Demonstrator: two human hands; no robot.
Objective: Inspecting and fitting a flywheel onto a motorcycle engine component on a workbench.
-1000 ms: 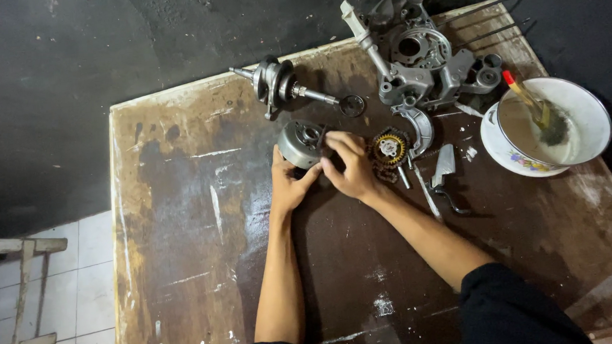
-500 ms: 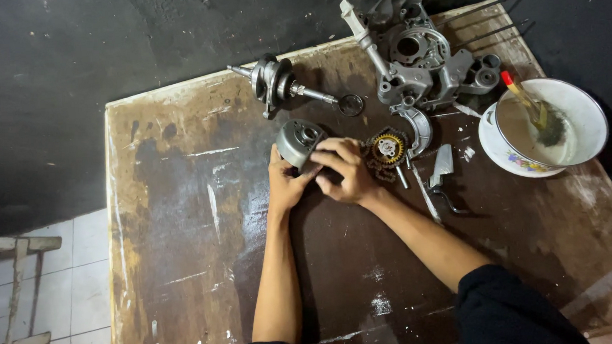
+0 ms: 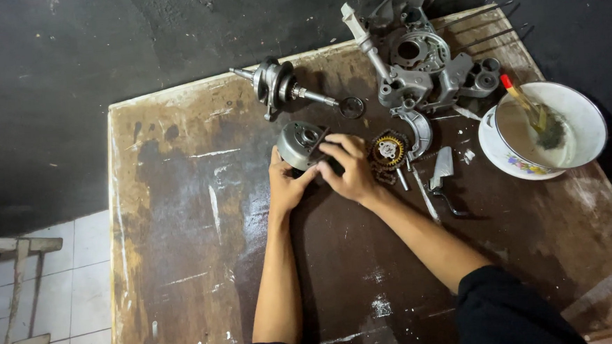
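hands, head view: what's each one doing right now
Left hand: closed on the round metal drum.
Right hand: curled over the drum's near side, gripping it.

Dim room, light falling from overhead onto the worn brown wooden board (image 3: 183, 220), which shows pale sheen on its scuffed patches. Surrounding black floor (image 3: 43, 81) nearly featureless. Soft shadows beneath both forearms. White enamel bowl (image 3: 582, 119) brightest, slightly glaring. Focus sharp centrally; edges mildly stretched.

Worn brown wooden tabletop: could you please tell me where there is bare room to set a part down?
The worn brown wooden tabletop is bare left of the left hand, which touches the round grey metal drum. Crowding begins right of the right hand: the toothed gear, grey engine casing and white bowl.
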